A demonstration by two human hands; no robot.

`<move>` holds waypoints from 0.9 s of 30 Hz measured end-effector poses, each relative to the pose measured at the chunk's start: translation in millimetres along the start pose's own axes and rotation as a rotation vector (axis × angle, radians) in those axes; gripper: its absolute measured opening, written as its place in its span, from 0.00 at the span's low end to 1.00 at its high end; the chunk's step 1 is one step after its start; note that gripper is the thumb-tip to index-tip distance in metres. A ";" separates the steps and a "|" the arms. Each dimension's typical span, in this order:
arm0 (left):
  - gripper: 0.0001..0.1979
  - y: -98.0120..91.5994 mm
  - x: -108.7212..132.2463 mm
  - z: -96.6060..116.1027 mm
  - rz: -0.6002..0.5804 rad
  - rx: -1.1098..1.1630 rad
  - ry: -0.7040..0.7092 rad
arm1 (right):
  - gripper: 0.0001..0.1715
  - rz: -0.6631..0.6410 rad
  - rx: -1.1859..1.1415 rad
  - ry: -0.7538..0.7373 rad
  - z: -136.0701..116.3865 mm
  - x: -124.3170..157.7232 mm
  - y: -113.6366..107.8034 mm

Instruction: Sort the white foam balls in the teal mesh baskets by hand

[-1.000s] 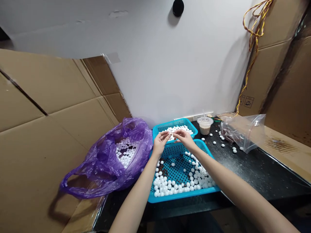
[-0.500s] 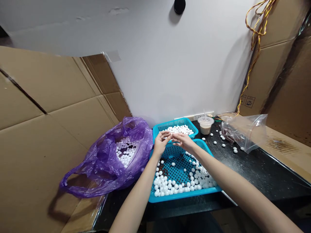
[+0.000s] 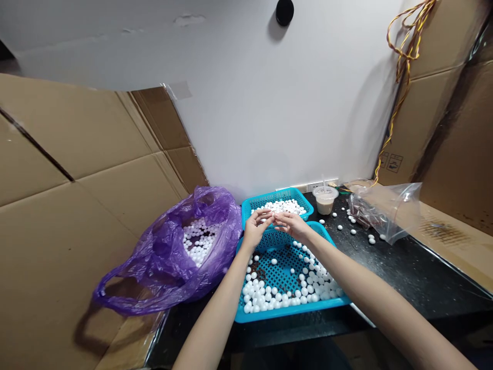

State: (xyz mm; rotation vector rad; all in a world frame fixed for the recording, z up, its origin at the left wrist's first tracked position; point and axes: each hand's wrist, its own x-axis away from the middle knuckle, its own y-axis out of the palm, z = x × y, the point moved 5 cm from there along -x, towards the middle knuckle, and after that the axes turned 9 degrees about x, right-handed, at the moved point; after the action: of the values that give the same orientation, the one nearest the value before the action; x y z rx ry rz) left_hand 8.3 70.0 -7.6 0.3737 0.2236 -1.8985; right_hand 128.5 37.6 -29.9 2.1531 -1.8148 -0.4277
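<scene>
My left hand and my right hand meet at the fingertips above the near edge of the far teal basket. Whether a small bead lies between the fingertips is too small to tell. Below them is a larger teal mesh basket, with several white beads and brown bits on its floor. The far basket holds a heap of white beads. To the left, a purple plastic bag holds many more white beads.
Loose white beads lie on the black tabletop, near a plastic cup and a clear plastic bag with something brown inside. Cardboard sheets line both sides, and a yellow-brown cable hangs at right.
My hands stay together above the baskets, with only slight finger movement. The view has shifted slightly; the beads and baskets have not visibly changed.
</scene>
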 end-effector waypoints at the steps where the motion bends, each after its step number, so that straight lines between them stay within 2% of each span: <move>1: 0.17 0.6 0.4 0.9 -0.003 -0.011 0.007 | 0.15 0.007 0.006 0.002 0.2 -0.2 -0.4; 3: 0.18 2.3 1.9 3.8 -0.004 -0.071 0.031 | 0.15 0.049 0.012 0.009 1.5 -1.3 -3.0; 6: 0.18 3.3 4.6 8.2 0.021 -0.212 0.075 | 0.15 0.181 -0.014 0.014 4.6 -3.4 -12.0; 10: 0.15 -0.2 6.0 8.2 0.079 -0.323 0.083 | 0.16 0.304 -0.058 -0.037 6.5 -5.0 -22.5; 15: 0.13 -4.3 5.8 6.0 0.110 -0.335 0.072 | 0.14 0.333 -0.072 -0.091 8.5 -7.8 -27.1; 21: 0.13 -4.0 6.1 4.5 0.095 -0.324 0.057 | 0.09 0.332 -0.046 -0.103 10.4 -15.9 -31.9; 27: 0.11 -3.9 6.3 3.8 0.076 -0.365 0.059 | 0.11 0.329 -0.009 -0.090 8.4 -18.3 -31.4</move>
State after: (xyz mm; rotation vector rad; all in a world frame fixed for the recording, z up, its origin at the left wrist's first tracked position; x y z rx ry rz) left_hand 2.1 64.6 -6.4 0.1870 0.5776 -1.7294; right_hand 150.4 60.5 -49.6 1.8072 -2.1611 -0.4575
